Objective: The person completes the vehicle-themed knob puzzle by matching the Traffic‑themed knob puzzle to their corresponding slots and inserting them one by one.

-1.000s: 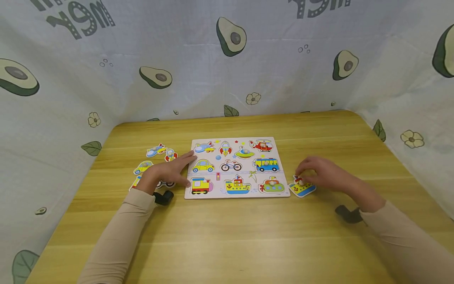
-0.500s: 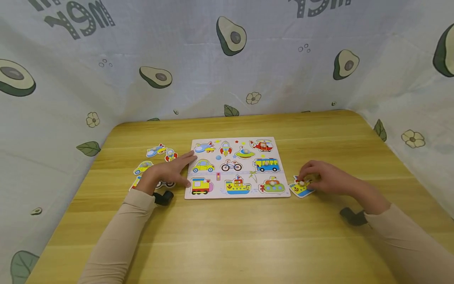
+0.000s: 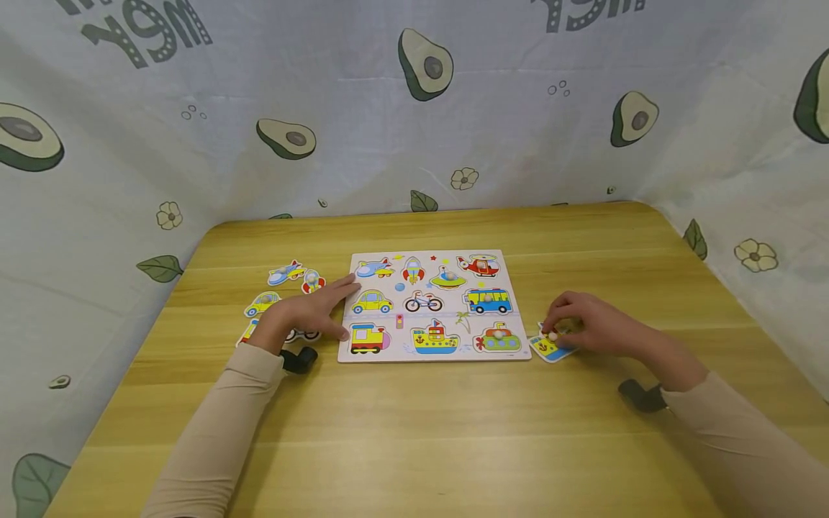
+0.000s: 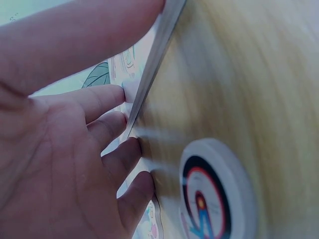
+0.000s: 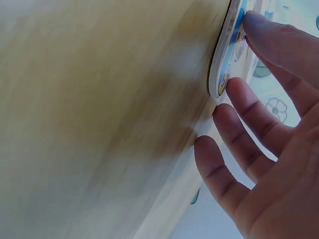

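Boat piece (image 3: 546,351) lies on the table (image 3: 427,432), just beside the near right corner of the puzzle board (image 3: 395,357); I cannot tell whether their edges touch. Compared with 1 second ago, the right hand (image 3: 592,325) sits slightly farther right over the piece, its thumb and forefinger now on either side of the knob (image 3: 553,336) — a pinch, as I judge it, with the other 3 fingers spread apart. The piece has barely left its spot, so I take the hold to be made but see no clear lift; the boat picture (image 3: 435,338) at the board's near edge shows no knob. The left hand (image 3: 309,311) has stayed put, fingers spread along the board's left edge, pinching nothing. Left of the board lie an airplane piece (image 3: 286,273), a rocket piece (image 3: 314,281), a car piece (image 3: 262,304) and — both partly hidden by that hand — a train piece (image 3: 247,333) and a bicycle piece (image 3: 306,336).
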A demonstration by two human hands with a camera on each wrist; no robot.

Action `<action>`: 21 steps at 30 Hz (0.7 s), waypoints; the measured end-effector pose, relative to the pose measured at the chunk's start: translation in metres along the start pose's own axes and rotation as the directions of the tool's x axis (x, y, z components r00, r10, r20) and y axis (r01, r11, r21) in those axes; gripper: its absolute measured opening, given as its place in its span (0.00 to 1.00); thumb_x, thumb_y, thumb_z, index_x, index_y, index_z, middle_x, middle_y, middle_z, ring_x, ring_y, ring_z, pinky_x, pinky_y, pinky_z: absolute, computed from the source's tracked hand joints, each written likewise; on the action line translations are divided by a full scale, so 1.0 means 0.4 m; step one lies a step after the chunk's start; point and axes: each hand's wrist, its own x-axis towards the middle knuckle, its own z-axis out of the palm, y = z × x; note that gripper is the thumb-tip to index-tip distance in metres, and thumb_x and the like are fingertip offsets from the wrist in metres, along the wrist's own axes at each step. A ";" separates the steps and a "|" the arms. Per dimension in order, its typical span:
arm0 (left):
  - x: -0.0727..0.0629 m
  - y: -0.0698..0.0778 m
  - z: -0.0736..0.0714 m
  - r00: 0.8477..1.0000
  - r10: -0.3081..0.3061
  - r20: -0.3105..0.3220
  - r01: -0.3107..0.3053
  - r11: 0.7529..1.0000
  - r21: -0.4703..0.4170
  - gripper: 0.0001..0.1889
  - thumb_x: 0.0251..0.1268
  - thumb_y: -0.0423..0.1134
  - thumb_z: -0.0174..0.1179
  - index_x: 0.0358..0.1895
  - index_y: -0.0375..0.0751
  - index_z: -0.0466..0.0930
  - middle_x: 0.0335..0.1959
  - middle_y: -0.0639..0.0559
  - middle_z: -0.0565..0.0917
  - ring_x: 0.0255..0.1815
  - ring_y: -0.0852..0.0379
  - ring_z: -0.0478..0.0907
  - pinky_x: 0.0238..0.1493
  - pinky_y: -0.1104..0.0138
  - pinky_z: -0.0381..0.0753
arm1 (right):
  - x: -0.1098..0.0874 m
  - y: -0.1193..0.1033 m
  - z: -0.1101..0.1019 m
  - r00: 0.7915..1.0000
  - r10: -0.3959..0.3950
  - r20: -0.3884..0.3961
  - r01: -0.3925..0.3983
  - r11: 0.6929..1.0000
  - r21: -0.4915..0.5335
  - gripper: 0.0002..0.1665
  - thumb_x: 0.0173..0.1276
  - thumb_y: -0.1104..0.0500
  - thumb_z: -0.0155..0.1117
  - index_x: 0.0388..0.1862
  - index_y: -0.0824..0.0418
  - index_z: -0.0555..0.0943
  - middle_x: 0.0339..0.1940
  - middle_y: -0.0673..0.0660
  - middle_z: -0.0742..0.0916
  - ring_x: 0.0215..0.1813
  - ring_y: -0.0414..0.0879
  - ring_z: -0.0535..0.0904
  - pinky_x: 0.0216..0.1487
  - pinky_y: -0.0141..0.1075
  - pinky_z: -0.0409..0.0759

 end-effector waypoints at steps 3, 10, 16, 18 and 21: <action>0.000 0.001 0.001 1.000 -0.002 -0.001 0.002 1.000 0.000 0.51 0.58 0.41 0.68 0.80 0.37 0.44 0.83 0.40 0.37 0.83 0.37 0.37 0.80 0.42 0.46 | 0.001 0.001 0.001 1.000 0.005 0.004 -0.005 1.000 -0.005 0.08 0.59 0.60 0.74 0.33 0.45 0.87 0.46 0.53 0.83 0.50 0.50 0.75 0.51 0.45 0.76; 0.002 -0.001 0.001 1.000 -0.003 -0.005 0.003 1.000 -0.005 0.51 0.58 0.40 0.68 0.80 0.37 0.44 0.83 0.41 0.38 0.83 0.37 0.37 0.80 0.43 0.46 | 0.004 0.002 0.003 1.000 -0.024 -0.011 0.024 1.000 -0.008 0.06 0.59 0.59 0.74 0.33 0.47 0.88 0.45 0.53 0.83 0.48 0.48 0.77 0.48 0.42 0.79; -0.001 0.003 0.001 1.000 0.002 -0.008 -0.002 1.000 -0.001 0.51 0.59 0.40 0.68 0.80 0.36 0.44 0.83 0.40 0.37 0.83 0.37 0.37 0.80 0.43 0.46 | 0.003 0.004 0.005 0.999 -0.006 -0.036 0.005 1.000 -0.021 0.08 0.59 0.61 0.73 0.33 0.46 0.87 0.44 0.51 0.84 0.48 0.46 0.78 0.49 0.41 0.80; -0.002 0.005 0.000 1.000 0.000 -0.009 0.000 1.000 -0.003 0.51 0.59 0.40 0.68 0.80 0.36 0.44 0.83 0.40 0.37 0.83 0.37 0.37 0.80 0.43 0.46 | 0.003 0.005 0.005 0.999 -0.003 -0.037 0.002 1.000 -0.019 0.09 0.59 0.62 0.73 0.33 0.46 0.88 0.44 0.51 0.84 0.48 0.46 0.78 0.49 0.41 0.79; -0.004 0.007 0.000 1.000 -0.005 -0.008 0.005 1.000 -0.007 0.51 0.59 0.40 0.68 0.80 0.36 0.44 0.83 0.40 0.37 0.83 0.37 0.37 0.80 0.43 0.46 | 0.003 0.004 0.002 0.999 -0.014 -0.047 0.013 1.000 -0.019 0.09 0.59 0.63 0.72 0.33 0.48 0.88 0.43 0.50 0.85 0.47 0.47 0.79 0.47 0.40 0.80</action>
